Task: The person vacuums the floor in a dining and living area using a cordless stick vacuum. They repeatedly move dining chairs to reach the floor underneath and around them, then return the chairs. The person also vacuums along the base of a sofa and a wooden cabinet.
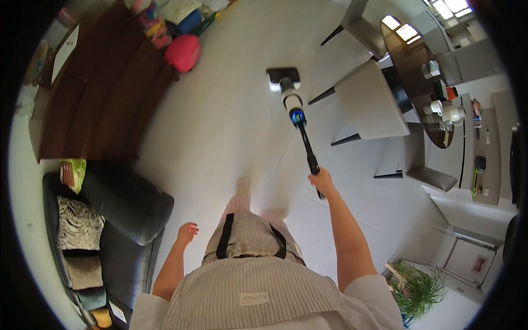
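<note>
My right hand (321, 181) grips the black handle of a cordless stick cleaner (293, 102), out in front of me to the right. A blue-lit display (297, 116) glows on its body, and writing on it is too small to tell. The cleaner's wide floor head (284, 77), black on top with a white edge, rests on the pale tiled floor (222, 103). My left hand (188, 233) hangs beside my left hip with nothing in it, fingers loosely curled and slightly apart, near the dark sofa.
A dark wooden cabinet (103, 90) and a black sofa (128, 206) with cushions line the left. A pink rounded object (184, 53) sits at the cabinet's far end. Upholstered chairs (367, 103) surround an oval table (416, 70) on the right. A leafy plant (420, 284) stands lower right.
</note>
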`<state>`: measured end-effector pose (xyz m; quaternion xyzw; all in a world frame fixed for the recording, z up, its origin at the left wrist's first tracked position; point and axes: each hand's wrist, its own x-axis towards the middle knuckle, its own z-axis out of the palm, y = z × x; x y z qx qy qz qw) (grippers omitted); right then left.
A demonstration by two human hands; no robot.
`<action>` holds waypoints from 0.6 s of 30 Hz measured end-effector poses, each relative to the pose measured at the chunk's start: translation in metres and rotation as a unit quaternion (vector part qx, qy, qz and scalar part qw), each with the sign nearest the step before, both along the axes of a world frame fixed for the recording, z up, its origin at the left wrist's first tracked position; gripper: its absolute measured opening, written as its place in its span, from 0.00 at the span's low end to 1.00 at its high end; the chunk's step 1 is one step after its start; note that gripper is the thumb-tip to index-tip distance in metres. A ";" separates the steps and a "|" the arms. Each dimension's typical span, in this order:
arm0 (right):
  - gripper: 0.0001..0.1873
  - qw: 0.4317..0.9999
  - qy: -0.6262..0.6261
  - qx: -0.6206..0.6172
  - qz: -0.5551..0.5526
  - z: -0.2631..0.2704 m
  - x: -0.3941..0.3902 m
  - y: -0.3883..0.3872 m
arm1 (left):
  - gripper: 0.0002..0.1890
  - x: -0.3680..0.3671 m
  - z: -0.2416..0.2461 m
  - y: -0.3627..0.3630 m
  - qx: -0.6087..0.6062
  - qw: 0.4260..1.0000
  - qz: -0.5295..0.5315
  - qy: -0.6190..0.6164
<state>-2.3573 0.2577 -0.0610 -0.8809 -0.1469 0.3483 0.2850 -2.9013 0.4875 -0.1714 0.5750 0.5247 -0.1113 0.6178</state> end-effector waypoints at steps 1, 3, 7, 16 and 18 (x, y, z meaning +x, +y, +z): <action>0.11 1.000 -0.008 0.005 -0.002 -0.013 0.004 0.016 | 0.11 -0.002 0.003 0.003 -0.009 1.000 0.015 0.017; 0.11 0.999 -0.016 0.033 -0.015 -0.028 0.007 0.054 | 0.11 -0.012 0.019 0.009 0.039 0.999 0.004 -0.036; 0.11 0.989 0.045 0.107 -0.089 -0.034 0.010 0.089 | 0.12 -0.003 0.058 0.003 0.049 0.993 0.105 0.033; 0.11 0.996 0.048 0.008 -0.076 -0.009 -0.078 -0.085 | 0.12 -0.040 0.018 -0.101 -0.039 0.987 0.148 0.043; 0.09 0.997 0.047 -0.020 -0.063 0.006 -0.111 -0.147 | 0.12 -0.027 0.007 -0.127 -0.054 0.988 0.130 0.058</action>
